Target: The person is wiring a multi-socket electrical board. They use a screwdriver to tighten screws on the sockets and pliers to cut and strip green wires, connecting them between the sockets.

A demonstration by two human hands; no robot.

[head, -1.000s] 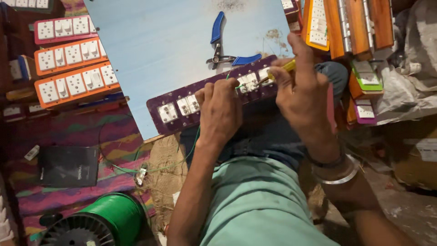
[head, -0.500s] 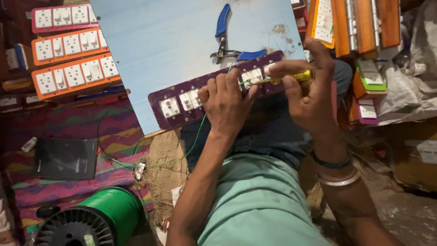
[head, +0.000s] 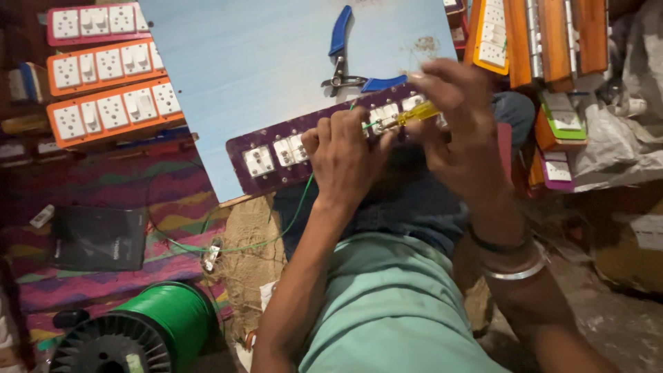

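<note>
A dark purple switchboard (head: 266, 160) with white sockets and switches lies at the near edge of a pale blue board (head: 262, 62). My left hand (head: 345, 155) presses down on the switchboard's middle and pinches a green wire (head: 290, 221) there. My right hand (head: 459, 131) grips a yellow-handled screwdriver (head: 413, 115), its tip pointing left at the switchboard beside my left fingers. The right part of the switchboard is hidden under both hands.
Blue-handled pliers (head: 342, 55) lie on the blue board. Orange switchboards (head: 103, 103) are stacked at left, more orange and wooden boards (head: 545, 34) at upper right. A green wire spool (head: 148, 328) and a black case (head: 97, 238) sit on a striped cloth.
My right hand has lifted and turned, bringing the screwdriver level with its tip at the switchboard. My left hand stays on the board. The view has shifted slightly.
</note>
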